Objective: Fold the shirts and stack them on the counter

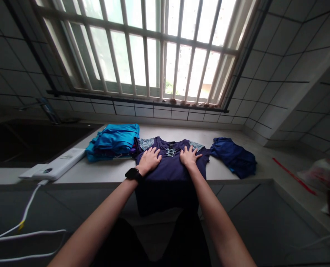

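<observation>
A dark purple top (170, 172) lies spread on the counter (103, 172), its lower part hanging over the front edge. It has a small pale decoration at the neckline and patterned shoulder patches. My left hand (149, 160), with a black watch on the wrist, lies flat and open on the garment's left chest. My right hand (189, 156) rests flat and open on its right chest, fingers spread. Neither hand grips anything.
A folded stack of turquoise clothes (114, 142) sits to the left of the top. A crumpled dark blue garment (234, 155) lies to the right. A white device (55, 168) with a cable rests at the counter's left. A dark sink (28, 141) and barred window (150, 48) are behind.
</observation>
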